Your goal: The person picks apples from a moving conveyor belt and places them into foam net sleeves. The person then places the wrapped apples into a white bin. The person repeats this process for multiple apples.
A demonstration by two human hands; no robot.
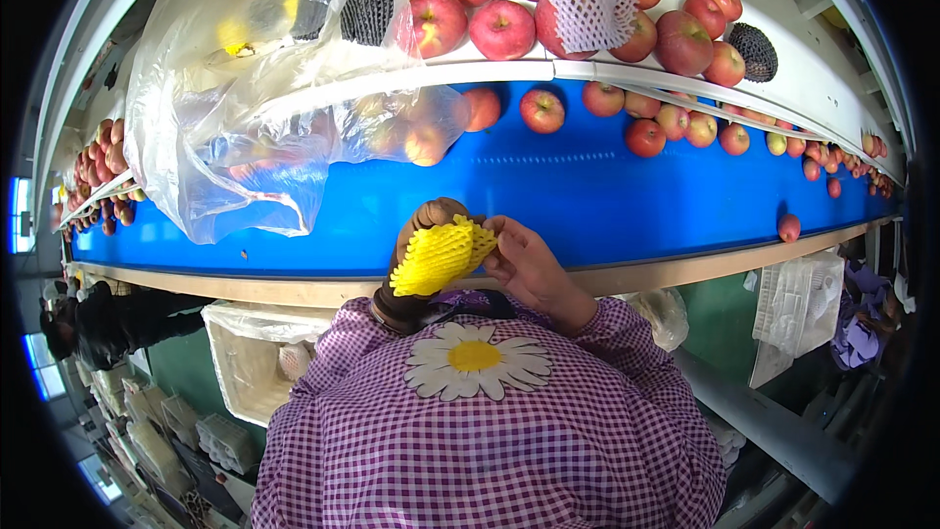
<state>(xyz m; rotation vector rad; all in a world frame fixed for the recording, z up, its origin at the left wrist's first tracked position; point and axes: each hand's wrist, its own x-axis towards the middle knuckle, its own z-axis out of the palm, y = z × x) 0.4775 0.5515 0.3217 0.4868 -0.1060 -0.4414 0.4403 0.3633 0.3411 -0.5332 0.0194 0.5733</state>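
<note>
In front of my chest, my left hand, in a brown glove, holds a yellow foam fruit net. The net looks flattened, and I cannot tell whether anything is inside it. At the net's right end, the bare fingers of my right hand grip its edge. Both hands are above the near side of a blue conveyor belt. Beyond them, a lone red apple lies on the belt, with more apples in a line to its right.
Past the belt, a white shelf holds apples, a white foam net and black foam nets. A clear plastic bag hangs over the belt at left. Below are a white crate and a person.
</note>
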